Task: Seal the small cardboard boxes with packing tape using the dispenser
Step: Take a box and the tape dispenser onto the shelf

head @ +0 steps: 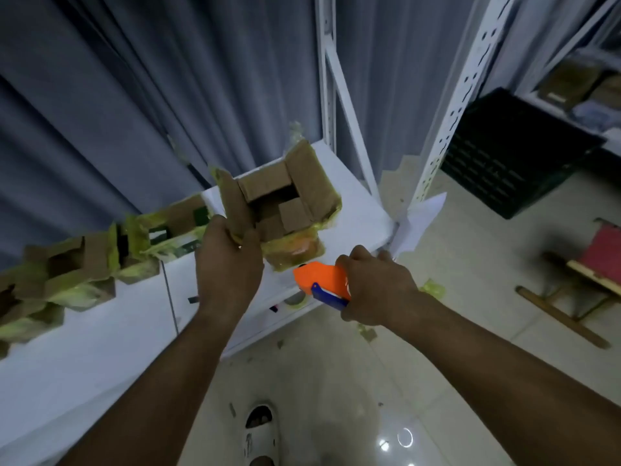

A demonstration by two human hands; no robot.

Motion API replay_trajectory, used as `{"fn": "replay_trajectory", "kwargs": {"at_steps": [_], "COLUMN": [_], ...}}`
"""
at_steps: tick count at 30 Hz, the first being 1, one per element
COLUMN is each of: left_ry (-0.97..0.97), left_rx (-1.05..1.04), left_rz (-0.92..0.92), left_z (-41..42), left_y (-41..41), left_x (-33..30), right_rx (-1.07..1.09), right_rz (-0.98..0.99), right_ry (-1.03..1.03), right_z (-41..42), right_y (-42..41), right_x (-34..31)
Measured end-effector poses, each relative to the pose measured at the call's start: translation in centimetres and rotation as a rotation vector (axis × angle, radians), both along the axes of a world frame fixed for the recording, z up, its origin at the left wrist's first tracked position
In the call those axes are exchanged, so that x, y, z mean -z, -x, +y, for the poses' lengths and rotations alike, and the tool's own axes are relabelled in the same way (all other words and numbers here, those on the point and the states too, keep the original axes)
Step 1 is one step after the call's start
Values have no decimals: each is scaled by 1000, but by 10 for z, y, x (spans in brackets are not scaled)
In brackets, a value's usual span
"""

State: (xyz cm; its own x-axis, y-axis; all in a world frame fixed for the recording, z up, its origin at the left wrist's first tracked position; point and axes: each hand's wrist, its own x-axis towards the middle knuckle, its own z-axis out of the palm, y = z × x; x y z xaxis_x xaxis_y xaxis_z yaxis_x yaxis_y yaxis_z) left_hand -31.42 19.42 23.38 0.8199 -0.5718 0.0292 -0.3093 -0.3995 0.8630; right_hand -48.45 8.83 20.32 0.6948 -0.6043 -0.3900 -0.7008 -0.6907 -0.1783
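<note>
Left hand (228, 260) has the open cardboard box (289, 203) by its near-left flap, fingers curled round the flap, box lifted or tipped at the front edge of the white bench (100, 331). All four flaps up, so nothing sealed on this one yet. Right hand (376, 284) is clenched round the orange-and-blue tape dispenser (319, 280), held just below and right of the box, nose toward it.

Next, imo: fold the short flaps in first, then the long ones, and pin them flat w/ the left hand before any tape goes on. Box sits close to the bench edge, so set it down square or it'll slide off under pressure. Start the tape on a side wall, run over the seam, down the far side, then tilt to cut.

Row of other small boxes (84, 264) w/ yellowish tape waits along the bench to the left, flaps also up, blurred.
</note>
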Motion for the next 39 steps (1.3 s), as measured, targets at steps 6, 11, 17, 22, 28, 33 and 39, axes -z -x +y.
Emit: {"fn": "replay_trajectory", "kwargs": {"at_steps": [6, 11, 17, 22, 28, 33, 39], "left_ry": [105, 92, 56, 92, 147, 279, 369], "left_rx": [-73, -172, -95, -77, -59, -11, 3], "left_rz": [-117, -316, -404, -422, -401, -361, -465], "left_z": [20, 51, 80, 105, 126, 122, 96], "left_y": [41, 55, 70, 73, 61, 41, 3], "left_x": [-142, -268, -384, -457, -523, -578, -630], "right_rx": [-93, -53, -86, -132, -130, -113, -27], "right_rz": [-37, -76, -104, -130, -173, -207, -236], "right_ry": [128, 163, 209, 316, 366, 450, 536], "right_z": [-1, 4, 23, 43, 64, 68, 59], "right_y": [70, 121, 123, 109, 95, 78, 44], "right_x": [-153, -275, -413, -511, -598, -659, -704]}}
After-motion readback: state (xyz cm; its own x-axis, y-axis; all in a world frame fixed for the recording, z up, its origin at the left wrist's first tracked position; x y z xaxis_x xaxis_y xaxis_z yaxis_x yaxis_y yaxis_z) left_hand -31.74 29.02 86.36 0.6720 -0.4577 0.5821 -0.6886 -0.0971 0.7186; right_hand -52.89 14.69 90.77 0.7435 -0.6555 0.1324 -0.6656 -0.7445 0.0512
